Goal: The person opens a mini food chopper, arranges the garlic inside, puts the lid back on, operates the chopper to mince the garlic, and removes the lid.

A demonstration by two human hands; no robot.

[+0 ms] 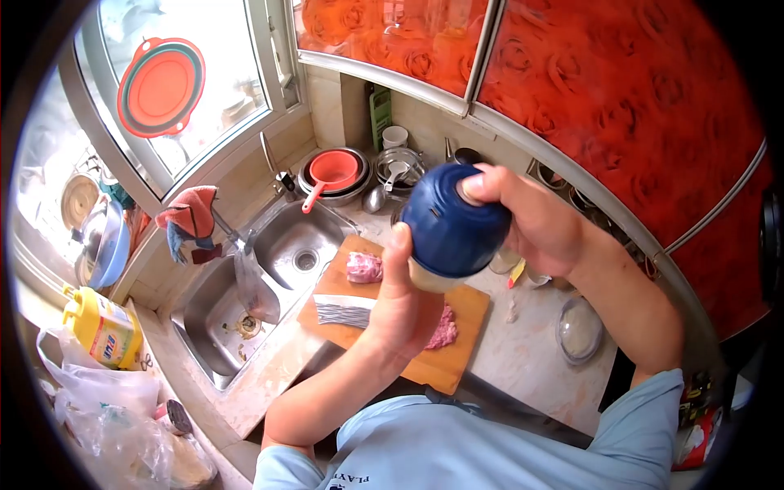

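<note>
Both my hands are raised in front of me, gripping a rounded container with a dark blue top [454, 220] and a pale lower part. My left hand [396, 306] supports it from the near left side, thumb up against it. My right hand [535, 216] wraps its right side, with the thumb pressed on the top. What is inside does not show. Below lies a wooden cutting board [469, 314] with a chunk of raw meat [364, 267], a broad knife blade [343, 311] and minced meat [443, 328]. The knife's handle is hidden behind my left hand.
A double steel sink [216, 331] is left of the board. Bowls with a red strainer [333, 170] stand behind it. A lidded clear container [579, 330] sits at right. Yellow bottle [102, 327] and plastic bags [114, 408] line the left ledge. Red cabinets [604, 106] overhang the counter.
</note>
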